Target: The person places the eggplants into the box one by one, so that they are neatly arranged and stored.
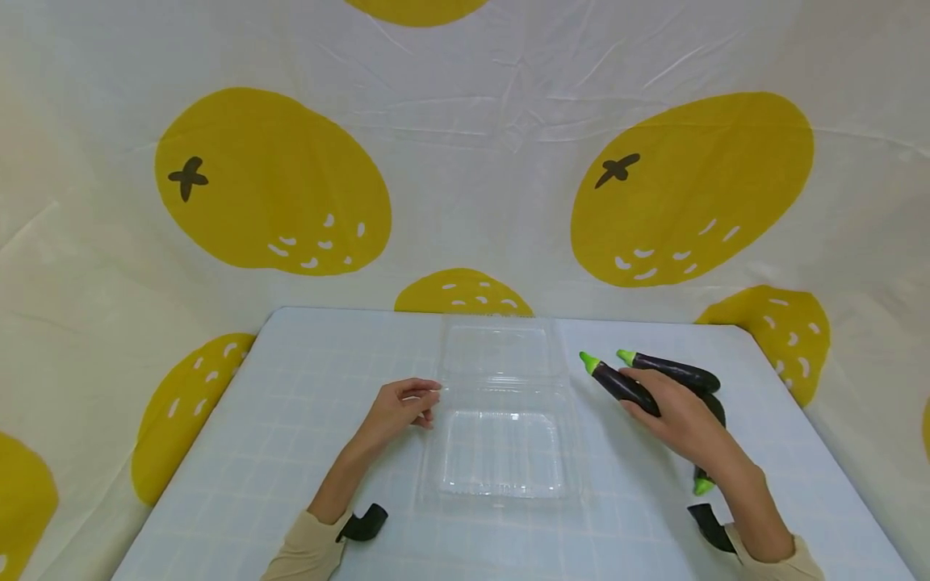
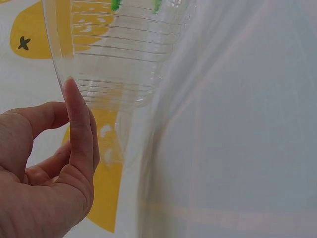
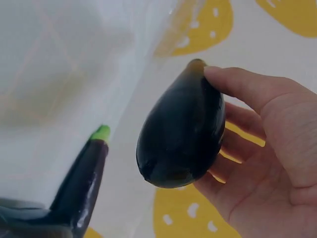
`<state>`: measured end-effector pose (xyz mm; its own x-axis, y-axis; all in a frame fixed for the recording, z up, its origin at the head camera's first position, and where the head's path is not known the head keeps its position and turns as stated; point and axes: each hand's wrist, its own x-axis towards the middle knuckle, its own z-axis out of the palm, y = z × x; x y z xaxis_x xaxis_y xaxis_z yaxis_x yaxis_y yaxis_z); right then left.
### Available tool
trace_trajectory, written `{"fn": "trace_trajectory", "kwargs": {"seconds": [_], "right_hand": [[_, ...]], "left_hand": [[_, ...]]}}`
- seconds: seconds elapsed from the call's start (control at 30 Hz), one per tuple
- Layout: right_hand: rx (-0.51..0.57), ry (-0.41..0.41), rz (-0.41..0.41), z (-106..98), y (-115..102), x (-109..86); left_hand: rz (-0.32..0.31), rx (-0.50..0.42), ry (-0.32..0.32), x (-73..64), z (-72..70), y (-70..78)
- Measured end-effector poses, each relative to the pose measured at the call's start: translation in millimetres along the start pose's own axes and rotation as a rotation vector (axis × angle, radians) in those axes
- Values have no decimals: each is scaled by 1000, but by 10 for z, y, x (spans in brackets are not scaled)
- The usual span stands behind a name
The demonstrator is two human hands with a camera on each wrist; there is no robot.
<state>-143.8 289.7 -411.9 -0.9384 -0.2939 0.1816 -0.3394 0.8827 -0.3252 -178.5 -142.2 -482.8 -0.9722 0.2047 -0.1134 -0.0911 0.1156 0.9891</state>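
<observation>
Currently, held eggplant [image 1: 617, 387]: right of centre in my head view, stem toward the upper left; I judge the step in hand to be carrying it, as it looks raised off the surface [image 1: 247, 468].
Right hand [image 1: 679, 415]: grip curled round that eggplant, thumb on one side, fingers on the other.
Next move: I'd say it calls for a shift leftward in the frame, then a low, gentle release clear of the container's [image 1: 501, 460] side wall.
Left hand [image 1: 400, 407]: left of centre, a fingertip at the container's edge near the fold; this grip looks loose, and I make out no pinch.
Container: clear, standing open at bottom centre, lid [image 1: 501, 351] folded back above the base; I see nothing in either half.
Other eggplants: one [image 1: 676, 371] at right, another [image 1: 715, 407] partly hidden by the right hand.
</observation>
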Motion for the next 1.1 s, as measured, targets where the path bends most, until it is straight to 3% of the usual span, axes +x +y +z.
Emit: {"fn": "trace_trajectory", "kwargs": {"seconds": [0.7, 1.1], "right_hand": [[-12, -30, -138, 41, -405, 175], [16, 9, -265, 120, -651, 234]], "left_hand": [[-6, -38, -22, -14, -20, -8], [1, -46, -42, 7, -13, -7]]}}
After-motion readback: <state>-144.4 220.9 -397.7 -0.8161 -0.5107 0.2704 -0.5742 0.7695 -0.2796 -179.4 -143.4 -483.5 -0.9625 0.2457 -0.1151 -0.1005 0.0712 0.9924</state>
